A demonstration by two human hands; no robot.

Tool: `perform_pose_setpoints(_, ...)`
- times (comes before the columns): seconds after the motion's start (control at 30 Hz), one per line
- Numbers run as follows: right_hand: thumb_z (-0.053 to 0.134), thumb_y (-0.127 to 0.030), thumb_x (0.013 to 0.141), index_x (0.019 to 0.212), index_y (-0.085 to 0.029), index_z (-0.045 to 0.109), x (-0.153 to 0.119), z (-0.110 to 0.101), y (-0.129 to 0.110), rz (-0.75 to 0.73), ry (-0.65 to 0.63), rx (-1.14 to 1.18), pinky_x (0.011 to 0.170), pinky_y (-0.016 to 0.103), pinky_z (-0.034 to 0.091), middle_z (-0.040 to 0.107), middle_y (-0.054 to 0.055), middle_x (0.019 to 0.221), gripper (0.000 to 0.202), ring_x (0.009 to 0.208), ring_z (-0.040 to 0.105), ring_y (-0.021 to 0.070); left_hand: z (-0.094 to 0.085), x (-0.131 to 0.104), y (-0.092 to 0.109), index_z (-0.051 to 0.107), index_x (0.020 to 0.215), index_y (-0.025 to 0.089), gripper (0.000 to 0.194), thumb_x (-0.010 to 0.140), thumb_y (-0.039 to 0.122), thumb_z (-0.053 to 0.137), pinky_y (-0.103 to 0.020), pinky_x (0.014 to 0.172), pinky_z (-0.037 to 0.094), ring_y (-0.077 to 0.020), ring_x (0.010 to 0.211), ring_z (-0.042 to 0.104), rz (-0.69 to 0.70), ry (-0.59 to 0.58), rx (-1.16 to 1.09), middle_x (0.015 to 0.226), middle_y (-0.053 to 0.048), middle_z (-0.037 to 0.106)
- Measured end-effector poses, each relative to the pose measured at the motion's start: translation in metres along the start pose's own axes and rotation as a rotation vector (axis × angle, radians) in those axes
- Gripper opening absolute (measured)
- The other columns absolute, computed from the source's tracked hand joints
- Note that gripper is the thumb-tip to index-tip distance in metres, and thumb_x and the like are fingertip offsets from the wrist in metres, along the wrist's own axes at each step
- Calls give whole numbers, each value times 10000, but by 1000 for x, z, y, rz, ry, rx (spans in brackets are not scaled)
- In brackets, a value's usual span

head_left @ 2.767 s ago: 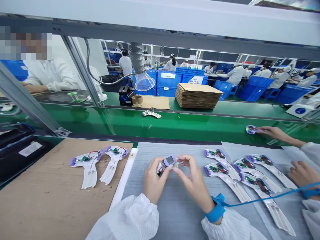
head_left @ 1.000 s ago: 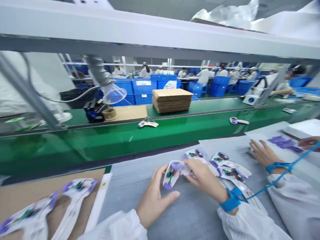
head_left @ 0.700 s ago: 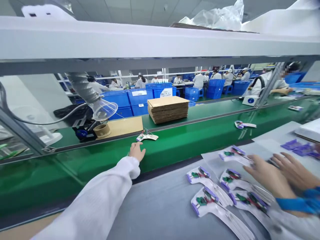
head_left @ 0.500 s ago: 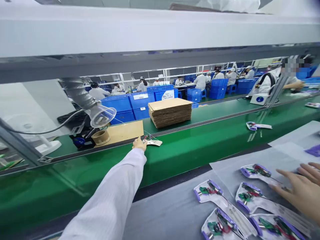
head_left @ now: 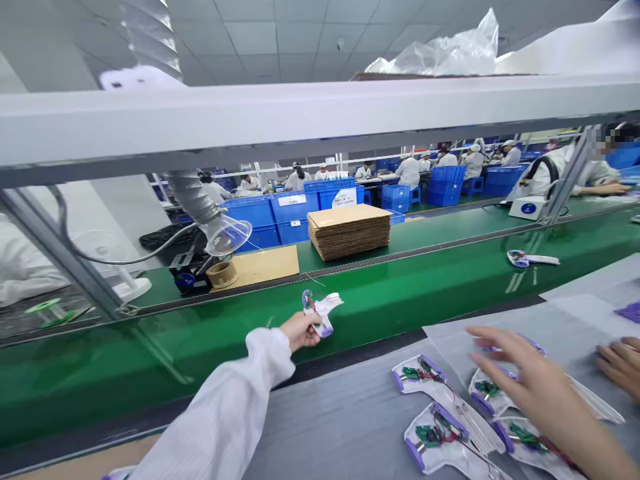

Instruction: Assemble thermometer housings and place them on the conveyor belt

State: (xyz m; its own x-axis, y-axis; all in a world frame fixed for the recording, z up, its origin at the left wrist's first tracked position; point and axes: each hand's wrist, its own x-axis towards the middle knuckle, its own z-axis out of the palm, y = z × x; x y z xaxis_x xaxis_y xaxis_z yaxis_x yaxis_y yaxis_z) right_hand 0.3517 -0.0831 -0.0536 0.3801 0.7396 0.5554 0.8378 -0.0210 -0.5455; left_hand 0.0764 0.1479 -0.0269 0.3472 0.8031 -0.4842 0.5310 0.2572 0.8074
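Observation:
My left hand (head_left: 302, 331) grips a pistol-shaped white and purple housing (head_left: 326, 308) by its head end, above the green conveyor belt (head_left: 240, 313). Red wires and a bit of circuit board show inside it. My right hand (head_left: 537, 387) hovers with fingers apart over similar open housings on the grey bench covering, hiding parts of them. Left of that hand lie two more, an upper housing (head_left: 447, 403) and a lower housing (head_left: 440, 443), each with a green board, wires and a metal cylinder.
Another person's hand (head_left: 623, 365) is at the right edge. Farther along the belt lies one more housing (head_left: 533, 259). Beyond the belt are a cardboard stack (head_left: 349, 233), a tape roll (head_left: 222, 274) and a clear fume hood (head_left: 227, 233). A white shelf beam (head_left: 320, 120) crosses overhead.
My left hand has lifted the housing off the belt's far side and drawn it nearer, turning it. My right hand has moved left over the bench housings. The view has tilted up.

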Motion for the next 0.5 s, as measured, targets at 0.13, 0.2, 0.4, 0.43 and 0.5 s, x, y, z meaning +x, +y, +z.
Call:
perform_pose_setpoints(0.13,484,-357,856,1163,-208,515,-15,23,-90,-147,-292,280,674,297,506,596,78,945,343,769,594,180,36,-111,-47,476,1047,126,312,739,149,433,-206,405,432,-112,410,543,38,-157,-134,544,8,565)
perform_pose_setpoints(0.2,555,-345,825,1192,-206,509,-31,35,-134,-182,-398,338,681,301,491,593,73,941,395,759,584,182,54,-156,-73,426,1096,136,445,651,144,447,-231,433,467,-158,471,608,77,-231,-301,584,-17,613)
perform_pose_setpoints(0.4,581,-173,815,825,-226,684,-82,58,-196,-199,-681,469,703,260,460,577,25,817,117,767,580,160,78,-206,-127,322,1158,165,601,623,157,596,-226,456,481,-160,508,628,162,-223,-576,662,-16,644)
perform_pose_setpoints(0.43,563,-127,816,857,-228,684,-87,58,-196,-212,-685,503,726,256,460,561,29,853,163,801,574,155,77,-205,-132,315,1183,172,642,635,195,649,-202,429,457,-144,483,614,191,-234,-605,652,-5,637)
perform_pose_setpoints(0.5,526,-82,824,991,-235,658,-92,57,-192,-275,-681,594,800,260,451,532,43,949,261,905,548,156,73,-201,-141,312,1223,172,716,649,313,717,-160,377,395,-115,422,574,240,-279,-644,586,17,614)
